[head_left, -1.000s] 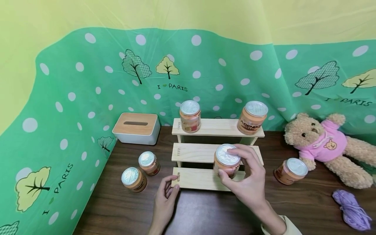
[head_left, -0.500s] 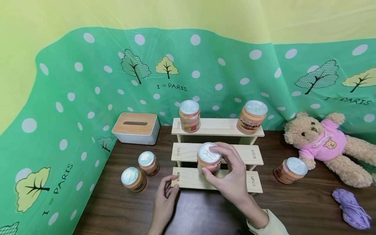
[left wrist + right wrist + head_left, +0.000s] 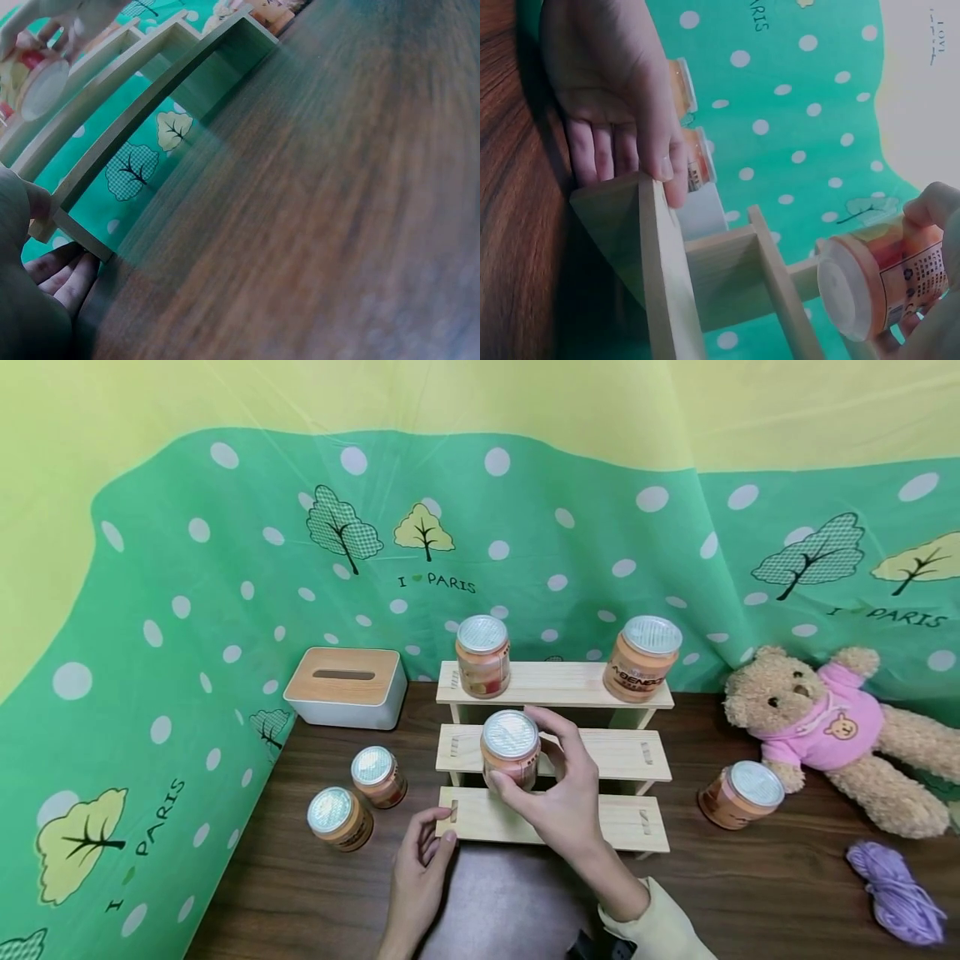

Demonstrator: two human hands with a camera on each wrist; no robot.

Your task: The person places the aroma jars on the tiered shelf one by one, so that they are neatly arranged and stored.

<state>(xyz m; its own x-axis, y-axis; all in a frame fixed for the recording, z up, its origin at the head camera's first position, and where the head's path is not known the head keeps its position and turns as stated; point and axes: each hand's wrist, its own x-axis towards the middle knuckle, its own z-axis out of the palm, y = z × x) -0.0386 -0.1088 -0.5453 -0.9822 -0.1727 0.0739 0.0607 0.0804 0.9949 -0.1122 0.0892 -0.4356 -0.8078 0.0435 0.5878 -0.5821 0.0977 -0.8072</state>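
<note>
My right hand (image 3: 567, 802) grips a jar (image 3: 512, 745) with a silvery lid and orange contents, thumb on one side and fingers on the other. It is lifted over the left part of the middle step of a pale wooden three-step shelf (image 3: 618, 753). In the right wrist view the bottom of this jar (image 3: 847, 289) shows, apart from the wood. My left hand (image 3: 420, 881) holds the left end of the lowest step; the left wrist view shows its fingers (image 3: 75, 285) curled behind the end panel. Two similar jars, one left (image 3: 483, 657) and one right (image 3: 642, 660), stand on the top step.
Two jars, a nearer one (image 3: 340, 818) and a farther one (image 3: 379, 777), stand left of the shelf. Another jar (image 3: 741, 795) stands to its right, near a teddy bear (image 3: 813, 727) and purple yarn (image 3: 896, 893). A tissue box (image 3: 347, 687) sits back left, before a green curtain (image 3: 225, 568).
My right hand has carried the jar leftward along the shelf, from right of the middle to its left part. The left hand keeps its hold on the lowest step's end.
</note>
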